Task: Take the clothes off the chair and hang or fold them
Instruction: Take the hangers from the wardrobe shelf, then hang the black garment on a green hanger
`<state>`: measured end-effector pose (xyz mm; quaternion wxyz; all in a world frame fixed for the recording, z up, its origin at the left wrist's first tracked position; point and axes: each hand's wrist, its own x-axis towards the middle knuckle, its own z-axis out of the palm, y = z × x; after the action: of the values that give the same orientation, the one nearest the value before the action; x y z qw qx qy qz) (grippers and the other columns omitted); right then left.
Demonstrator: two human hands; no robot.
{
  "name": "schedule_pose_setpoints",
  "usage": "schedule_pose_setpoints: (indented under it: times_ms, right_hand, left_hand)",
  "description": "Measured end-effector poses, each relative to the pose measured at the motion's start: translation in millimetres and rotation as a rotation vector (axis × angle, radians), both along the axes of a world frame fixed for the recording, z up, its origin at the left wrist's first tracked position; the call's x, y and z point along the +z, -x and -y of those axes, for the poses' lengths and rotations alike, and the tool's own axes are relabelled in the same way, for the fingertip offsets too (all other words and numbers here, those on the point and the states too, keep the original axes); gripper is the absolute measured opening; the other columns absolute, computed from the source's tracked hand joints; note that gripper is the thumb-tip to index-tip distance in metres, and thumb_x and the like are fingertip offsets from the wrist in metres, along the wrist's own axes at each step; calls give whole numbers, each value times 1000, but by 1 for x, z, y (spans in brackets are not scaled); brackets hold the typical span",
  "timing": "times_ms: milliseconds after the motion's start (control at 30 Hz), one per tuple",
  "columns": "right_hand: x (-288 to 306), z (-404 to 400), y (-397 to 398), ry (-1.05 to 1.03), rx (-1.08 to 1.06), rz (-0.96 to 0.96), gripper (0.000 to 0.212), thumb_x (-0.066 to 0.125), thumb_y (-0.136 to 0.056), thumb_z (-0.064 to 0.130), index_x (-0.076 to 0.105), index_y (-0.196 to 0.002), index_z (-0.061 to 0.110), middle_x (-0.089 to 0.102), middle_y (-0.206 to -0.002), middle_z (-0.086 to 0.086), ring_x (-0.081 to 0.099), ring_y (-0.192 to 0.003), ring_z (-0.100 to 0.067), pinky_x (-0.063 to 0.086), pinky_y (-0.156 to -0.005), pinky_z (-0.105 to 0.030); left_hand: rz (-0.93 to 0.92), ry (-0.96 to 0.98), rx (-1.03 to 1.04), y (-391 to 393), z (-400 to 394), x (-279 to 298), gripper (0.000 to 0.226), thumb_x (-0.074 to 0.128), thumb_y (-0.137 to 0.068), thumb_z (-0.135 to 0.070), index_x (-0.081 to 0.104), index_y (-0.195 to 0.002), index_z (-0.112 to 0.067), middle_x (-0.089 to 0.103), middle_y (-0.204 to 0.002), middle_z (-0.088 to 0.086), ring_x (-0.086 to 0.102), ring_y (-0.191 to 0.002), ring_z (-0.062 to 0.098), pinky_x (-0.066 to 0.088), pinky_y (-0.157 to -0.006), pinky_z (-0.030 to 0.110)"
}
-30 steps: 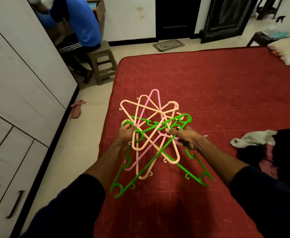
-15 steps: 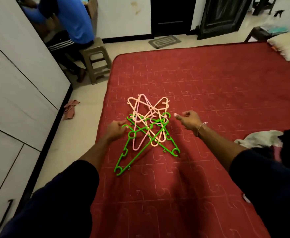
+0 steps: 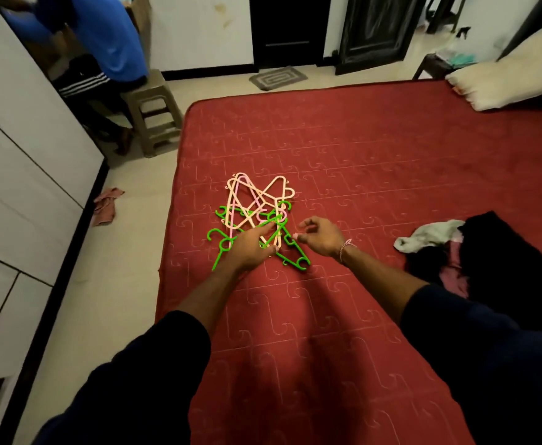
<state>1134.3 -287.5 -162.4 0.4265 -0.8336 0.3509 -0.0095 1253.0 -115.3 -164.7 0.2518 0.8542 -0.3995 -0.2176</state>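
tangled green, peach and pink plastic hangers (image 3: 256,213) lie near left edge of red bed (image 3: 375,162) | left hand (image 3: 250,248) on them, grasp unclear | right hand (image 3: 322,236) empty, loosely curled | crumpled clothes pile (image 3: 487,252) well right, nearer right hand

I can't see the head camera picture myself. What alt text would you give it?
Seen from above, a person's left hand reaches into a tangled pile of green, peach and pink hangers lying on a red bed, while the right hand hovers beside it, loosely curled and empty. A heap of clothes lies to the right.
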Motion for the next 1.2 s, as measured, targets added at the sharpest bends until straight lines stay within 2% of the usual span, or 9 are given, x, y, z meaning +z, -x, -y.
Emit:
schedule_pose_setpoints:
  times_ms: [67, 167, 367, 500, 633, 767, 900, 1067, 1200]
  right_hand:
    - [14, -7, 22, 85, 69, -40, 46, 77, -87, 33, 62, -125, 12, 66, -127, -6, 62, -117, -21, 45, -95, -29]
    - [30, -14, 62, 173, 137, -113, 49, 73, -90, 34, 59, -131, 10, 62, -135, -8, 58, -124, -24, 42, -100, -29]
    - [61, -26, 158, 272, 147, -192, 46, 70, -92, 36, 61, -129, 11, 62, -135, -9, 56, -125, -28, 40, -99, -30]
    - [73, -25, 210, 259, 92, -209, 43, 72, -90, 37, 63, -125, 14, 64, -131, -7, 58, -122, -25, 41, -97, -28]
    - [85, -14, 260, 260, 11, -228, 44, 71, -89, 41, 62, -123, 15, 66, -123, -8, 60, -117, -27, 41, -89, -28]
    - [91, 7, 305, 233, -38, -257, 48, 72, -89, 42, 62, -125, 11, 66, -122, -8, 61, -114, -26, 46, -93, -31]
    - [83, 42, 349, 207, -100, -257, 35, 74, -86, 43, 66, -105, 14, 68, -107, -4, 64, -102, -24, 46, -81, -29]
    - [64, 94, 398, 145, -150, -250, 38, 75, -87, 37, 68, -114, 12, 67, -118, -4, 63, -110, -23, 46, -93, -29]
    - [44, 143, 428, 105, -189, -268, 37, 73, -89, 35, 68, -118, 12, 67, -123, -5, 61, -116, -24, 45, -96, -29]
  left_hand:
    - [8, 7, -33, 22, 2, 3, 73, 73, -87, -33, 40, -151, -23, 54, -145, 9, 54, -130, 27, 42, -106, 35]
    - [40, -3, -73, 59, 3, 13, 74, 73, -88, -30, 39, -152, -20, 59, -138, 12, 55, -125, 28, 40, -99, 30]
    - [44, 11, -193, 136, 0, 39, 78, 73, -88, -32, 34, -153, -15, 55, -142, 14, 51, -131, 29, 37, -106, 31]
    - [69, 14, -267, 175, 13, 56, 80, 73, -88, -37, 33, -154, -17, 50, -148, 11, 47, -136, 26, 35, -111, 30]
    - [83, 29, -329, 213, 37, 71, 81, 74, -86, -39, 34, -153, -17, 46, -151, 10, 44, -139, 25, 36, -113, 36]
    - [92, 36, -363, 250, 68, 79, 79, 73, -87, -40, 37, -152, -17, 49, -150, 8, 47, -137, 24, 39, -111, 36]
    - [95, 21, -401, 282, 103, 80, 74, 72, -88, -38, 38, -152, -20, 51, -148, 7, 49, -135, 25, 41, -109, 36]
    - [85, 5, -417, 322, 158, 74, 66, 72, -89, -31, 45, -148, -17, 56, -144, 5, 52, -132, 25, 44, -106, 38]
    - [52, -57, -437, 352, 205, 53, 58, 69, -89, -28, 51, -144, -22, 68, -126, 6, 62, -116, 29, 52, -91, 39]
